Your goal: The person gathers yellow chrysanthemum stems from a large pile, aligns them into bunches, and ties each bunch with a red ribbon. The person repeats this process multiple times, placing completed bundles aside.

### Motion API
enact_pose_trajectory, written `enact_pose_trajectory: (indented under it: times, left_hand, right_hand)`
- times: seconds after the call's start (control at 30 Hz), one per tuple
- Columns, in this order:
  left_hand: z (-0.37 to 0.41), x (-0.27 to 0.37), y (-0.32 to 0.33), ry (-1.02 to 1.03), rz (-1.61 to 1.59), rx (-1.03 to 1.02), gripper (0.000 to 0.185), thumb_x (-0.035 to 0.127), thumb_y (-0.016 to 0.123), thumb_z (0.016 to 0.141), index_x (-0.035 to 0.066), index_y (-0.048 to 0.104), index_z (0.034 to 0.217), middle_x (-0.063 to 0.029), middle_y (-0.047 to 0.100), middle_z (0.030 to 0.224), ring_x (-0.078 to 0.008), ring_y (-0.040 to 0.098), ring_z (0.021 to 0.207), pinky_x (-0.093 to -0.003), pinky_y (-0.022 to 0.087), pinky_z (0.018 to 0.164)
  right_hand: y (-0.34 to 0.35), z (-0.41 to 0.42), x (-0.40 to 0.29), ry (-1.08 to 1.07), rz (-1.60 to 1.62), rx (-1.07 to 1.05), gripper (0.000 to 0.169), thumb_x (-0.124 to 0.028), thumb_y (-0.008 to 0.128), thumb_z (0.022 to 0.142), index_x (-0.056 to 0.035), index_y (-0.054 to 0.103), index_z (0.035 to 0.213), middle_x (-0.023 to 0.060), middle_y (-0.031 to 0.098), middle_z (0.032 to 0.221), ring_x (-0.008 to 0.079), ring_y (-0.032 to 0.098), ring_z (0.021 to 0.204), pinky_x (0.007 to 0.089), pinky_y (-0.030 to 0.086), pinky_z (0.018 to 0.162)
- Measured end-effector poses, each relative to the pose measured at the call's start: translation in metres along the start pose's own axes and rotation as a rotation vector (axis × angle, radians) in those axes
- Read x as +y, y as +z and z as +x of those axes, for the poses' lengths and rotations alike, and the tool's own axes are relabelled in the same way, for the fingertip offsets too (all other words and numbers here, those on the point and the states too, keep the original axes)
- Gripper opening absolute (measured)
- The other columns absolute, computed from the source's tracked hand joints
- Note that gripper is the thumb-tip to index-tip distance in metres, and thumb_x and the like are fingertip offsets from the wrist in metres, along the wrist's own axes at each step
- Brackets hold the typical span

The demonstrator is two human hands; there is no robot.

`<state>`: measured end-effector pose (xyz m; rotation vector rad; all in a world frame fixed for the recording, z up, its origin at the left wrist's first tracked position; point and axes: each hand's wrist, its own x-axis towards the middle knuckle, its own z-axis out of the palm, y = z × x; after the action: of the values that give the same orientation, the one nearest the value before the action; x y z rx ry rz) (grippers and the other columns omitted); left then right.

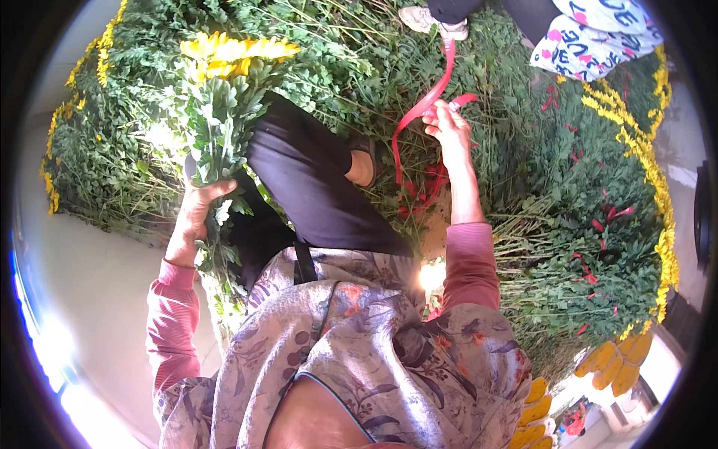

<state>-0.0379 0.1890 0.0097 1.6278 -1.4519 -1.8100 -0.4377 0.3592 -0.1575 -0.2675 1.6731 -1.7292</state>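
Note:
My left hand (205,205) is closed around the stems of an upright bunch of yellow chrysanthemums (216,118), whose flower heads are at the top and whose leafy stems hang below the fist. On the right, my right hand (451,126) pinches a strip of red ribbon (418,106) between thumb and fingers. One length of it runs up towards another person's shoe, and another end hangs down. More red ribbon (429,188) lies tangled on the greenery just below that hand.
Heaps of cut chrysanthemum stems (336,50) surround me on the far side and both flanks. Tied bunches with red ribbons and yellow heads (664,247) line the right. A co-worker's shoe (418,19) and patterned clothing (594,47) are at the top. Bare floor (106,286) shows at left.

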Motion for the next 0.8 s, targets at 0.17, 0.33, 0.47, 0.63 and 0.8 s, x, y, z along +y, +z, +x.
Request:
enact_pose_trajectory:
  times: [0.17, 0.33, 0.47, 0.63, 0.8]
  left_hand:
    - [-0.006, 0.006, 0.003, 0.019, -0.070, -0.001, 0.033, 0.009, 0.076, 0.068, 0.006, 0.060, 0.097, -0.0007, 0.060, 0.076, -0.0115, 0.055, 0.060, -0.0261, 0.045, 0.052]
    - [-0.030, 0.028, -0.007, 0.002, -0.116, -0.158, 0.025, 0.011, 0.074, 0.071, 0.002, 0.061, 0.090, -0.0054, 0.059, 0.067, -0.0146, 0.055, 0.052, -0.0256, 0.043, 0.048]
    - [-0.047, 0.056, 0.004, 0.060, -0.121, -0.200, 0.037, 0.013, 0.072, 0.072, -0.002, 0.061, 0.104, -0.0112, 0.066, 0.089, -0.0144, 0.055, 0.055, -0.0244, 0.045, 0.052]
    - [-0.045, 0.078, 0.023, 0.207, 0.098, -0.318, 0.042, 0.020, 0.070, 0.078, 0.000, 0.060, 0.113, -0.0081, 0.069, 0.089, -0.0146, 0.058, 0.064, -0.0284, 0.048, 0.071]
    - [-0.009, 0.078, 0.055, 0.352, 0.523, -0.573, 0.034, 0.022, 0.071, 0.077, -0.002, 0.065, 0.099, -0.0074, 0.069, 0.088, -0.0089, 0.060, 0.082, -0.0293, 0.046, 0.080]
  right_hand:
    - [0.003, 0.006, -0.024, 0.227, -0.293, -0.199, 0.037, -0.038, 0.053, 0.093, -0.0052, 0.067, 0.102, 0.0050, 0.064, 0.063, 0.0098, 0.059, 0.050, 0.0225, 0.043, 0.045]
    - [0.046, -0.017, -0.035, -0.358, -0.675, -0.198, 0.018, -0.021, 0.060, 0.089, -0.0057, 0.069, 0.094, 0.0076, 0.061, 0.061, 0.0140, 0.057, 0.052, 0.0290, 0.043, 0.051]
    - [0.096, -0.060, -0.063, -0.762, -1.068, -0.306, 0.019, -0.026, 0.061, 0.087, -0.0084, 0.063, 0.080, 0.0071, 0.058, 0.074, 0.0259, 0.058, 0.068, 0.0391, 0.047, 0.062]
    - [0.144, -0.094, -0.060, -0.934, -1.190, -0.534, 0.011, -0.011, 0.052, 0.086, -0.0037, 0.060, 0.082, 0.0123, 0.059, 0.072, 0.0293, 0.063, 0.067, 0.0410, 0.052, 0.061]
    - [0.170, -0.118, -0.059, -1.164, -1.025, -0.637, 0.014, -0.013, 0.055, 0.077, -0.0041, 0.065, 0.076, 0.0128, 0.062, 0.071, 0.0289, 0.063, 0.065, 0.0408, 0.050, 0.063]
